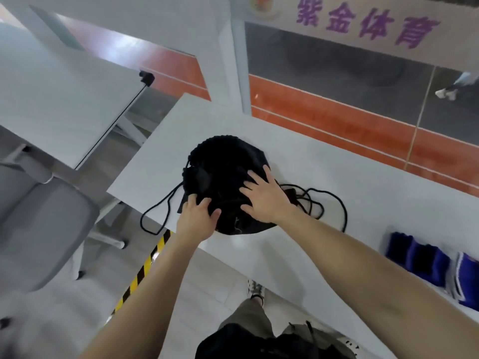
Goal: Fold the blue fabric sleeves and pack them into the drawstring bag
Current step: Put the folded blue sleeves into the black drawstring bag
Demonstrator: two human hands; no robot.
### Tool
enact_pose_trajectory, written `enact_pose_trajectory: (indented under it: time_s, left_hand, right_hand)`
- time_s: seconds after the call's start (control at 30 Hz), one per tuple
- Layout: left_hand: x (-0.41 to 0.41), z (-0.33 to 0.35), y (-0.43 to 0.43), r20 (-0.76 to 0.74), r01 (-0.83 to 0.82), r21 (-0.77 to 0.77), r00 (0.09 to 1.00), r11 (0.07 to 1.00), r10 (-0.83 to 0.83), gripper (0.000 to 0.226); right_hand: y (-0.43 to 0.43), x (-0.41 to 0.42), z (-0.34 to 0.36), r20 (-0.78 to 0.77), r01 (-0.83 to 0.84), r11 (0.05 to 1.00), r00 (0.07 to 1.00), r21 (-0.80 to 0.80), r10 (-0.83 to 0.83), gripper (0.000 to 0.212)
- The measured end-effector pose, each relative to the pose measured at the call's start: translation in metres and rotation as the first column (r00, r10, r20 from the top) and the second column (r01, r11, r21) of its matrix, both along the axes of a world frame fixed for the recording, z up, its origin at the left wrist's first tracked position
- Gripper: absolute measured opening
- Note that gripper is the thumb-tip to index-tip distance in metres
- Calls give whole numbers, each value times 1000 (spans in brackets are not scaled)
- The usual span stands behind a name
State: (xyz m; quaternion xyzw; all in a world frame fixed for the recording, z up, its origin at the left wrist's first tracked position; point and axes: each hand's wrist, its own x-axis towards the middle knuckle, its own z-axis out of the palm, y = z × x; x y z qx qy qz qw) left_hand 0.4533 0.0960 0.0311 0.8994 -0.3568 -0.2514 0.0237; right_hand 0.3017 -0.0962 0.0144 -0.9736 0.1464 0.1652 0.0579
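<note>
- Both forearms reach forward over the near edge of the white counter [337, 182].
- Left hand [197, 221]: fingers curled, grip closed on the near-left edge of the black drawstring bag [223, 177].
- Right hand [265, 196]: grip wide, fingers splayed, palm flat on the bag's right side.
- Bag sits bunched on the counter; one black cord [158, 216] loops off the left edge, more cord tangled just right of the bag.
- Blue fabric sleeves [425, 265] lie on the counter, well right of the bag, not in it.
- Left: grey chair [39, 229], second white table [59, 99], yellow-black floor tape [145, 268].
- Far: orange wall band, purple lettering on the wall above.
</note>
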Motion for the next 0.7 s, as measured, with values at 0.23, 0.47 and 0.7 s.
enact_pose_trajectory:
  time_s: [0.23,0.47,0.7]
  left_hand:
    - [-32,16,1,-131,243,-27,961,970,-245,39]
    - [-82,41,-24,42,408,-55,913,911,-406,24]
    - [-161,49,-82,44,526,-74,850,847,-524,23]
  right_hand:
    - [10,-86,-12,-7,103,992,995,78,-103,64]
    - [22,-185,-5,5,154,978,988,137,-157,54]
    - [35,-268,23,369,272,926,859,261,-356,39]
